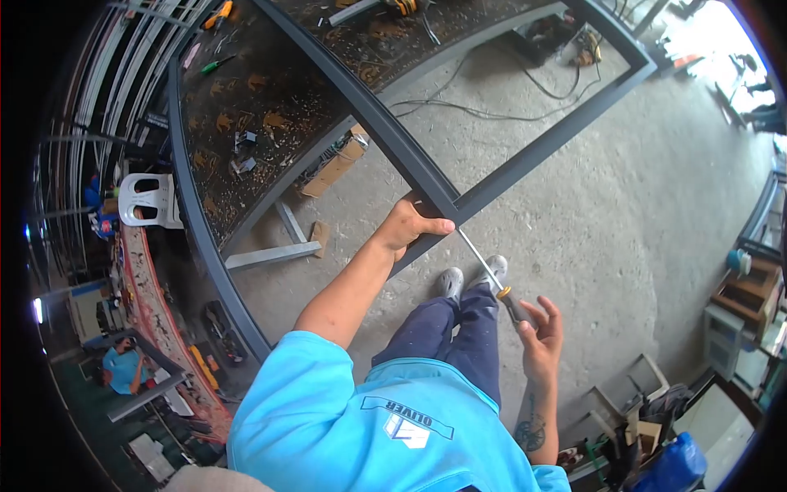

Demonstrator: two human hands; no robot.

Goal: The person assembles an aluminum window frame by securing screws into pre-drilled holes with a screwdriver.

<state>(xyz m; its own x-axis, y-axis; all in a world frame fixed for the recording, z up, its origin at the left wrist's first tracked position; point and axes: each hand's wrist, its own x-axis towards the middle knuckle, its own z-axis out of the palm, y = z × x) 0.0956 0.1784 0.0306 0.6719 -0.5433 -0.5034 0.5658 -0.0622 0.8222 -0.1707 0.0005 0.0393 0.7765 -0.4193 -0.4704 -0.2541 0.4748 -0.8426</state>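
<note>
My left hand (407, 227) grips the dark grey metal frame (393, 148) at a joint near its lower corner, with the thumb lying along the bar. In my right hand (541, 328) is a screwdriver (514, 305) with a dark handle and a yellow collar. Its long shaft slants up to the left, and the tip meets the frame's edge just beside my left thumb. The frame rests partly on a dark, chip-covered worktable (254, 123).
On the worktable lie a green screwdriver (215, 65) and small metal pieces (243, 152). A cardboard box (336, 164) and a cable (492, 112) are below. White chair (147, 199) at left; another person (125, 367) at lower left; clutter (680, 459) at lower right.
</note>
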